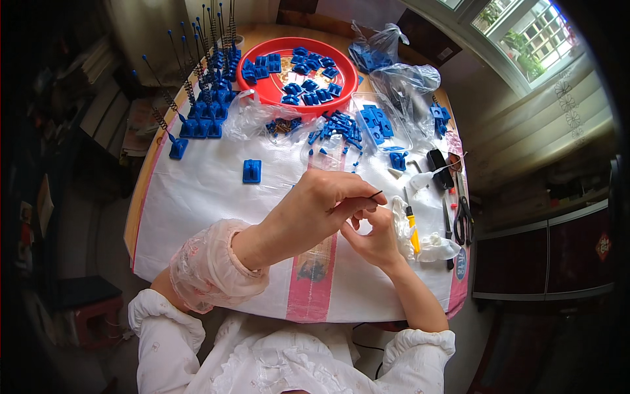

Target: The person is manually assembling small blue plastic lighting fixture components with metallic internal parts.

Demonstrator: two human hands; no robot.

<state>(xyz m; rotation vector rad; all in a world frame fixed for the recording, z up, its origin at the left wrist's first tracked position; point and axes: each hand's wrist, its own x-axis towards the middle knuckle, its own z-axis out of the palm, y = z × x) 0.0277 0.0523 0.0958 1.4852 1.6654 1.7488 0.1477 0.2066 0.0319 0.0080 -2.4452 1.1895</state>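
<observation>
My left hand (308,207) pinches a thin dark piece (375,194) between thumb and fingertips, over the middle of the table. Just below and to its right, my right hand (379,241) has its thumb and fingers drawn together, almost touching the left fingertips. What my right fingers grip, if anything, is hidden. A lone blue plastic base (252,171) lies on the white sheet, beyond my left wrist. Farther off, a pile of small blue plastic parts (338,130) is spread beside a little heap of brass-coloured pieces (283,126).
Blue bases with upright dark springs (209,108) crowd the far left. At the back stands a red basin (262,95) with blue parts. Plastic bags (410,82) and a clear tray (401,134) sit far right. A yellow-handled screwdriver (413,230), white glue bottle (423,179) and scissors (463,220) lie right.
</observation>
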